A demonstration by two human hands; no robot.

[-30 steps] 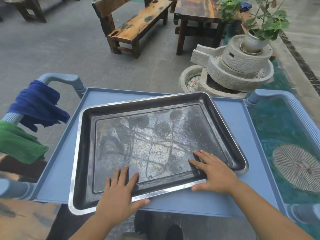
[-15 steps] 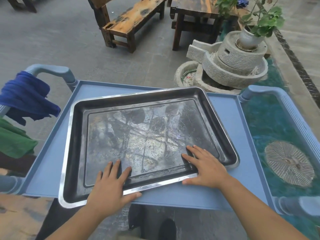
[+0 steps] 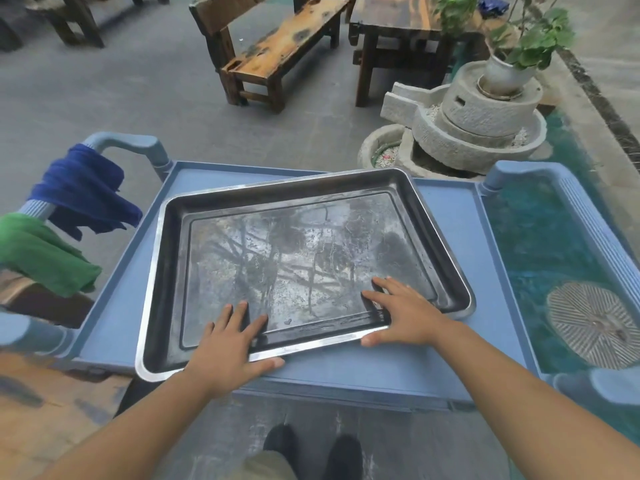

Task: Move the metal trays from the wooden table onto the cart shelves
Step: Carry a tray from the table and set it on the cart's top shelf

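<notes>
A large rectangular metal tray (image 3: 166, 271) lies at a slight angle on the blue cart's top shelf (image 3: 460, 258). Its near left corner hangs over the shelf's front edge. My left hand (image 3: 228, 344) holds the tray's near rim left of centre, fingers flat inside and thumb outside. My right hand (image 3: 405, 317) holds the same rim further right in the same way. The tray is empty, and its scratched base reflects branches.
A blue cloth (image 3: 83, 192) and a green cloth (image 3: 41, 254) hang on the cart's left handle. A stone mill with a potted plant (image 3: 478, 116) stands beyond the cart. A pond (image 3: 540, 244) lies to the right. A wooden surface (image 3: 52, 410) shows at lower left.
The tray has slid a little further onto the cart shelf, away from me, with both hands staying on its near rim. The view has pulled back.
</notes>
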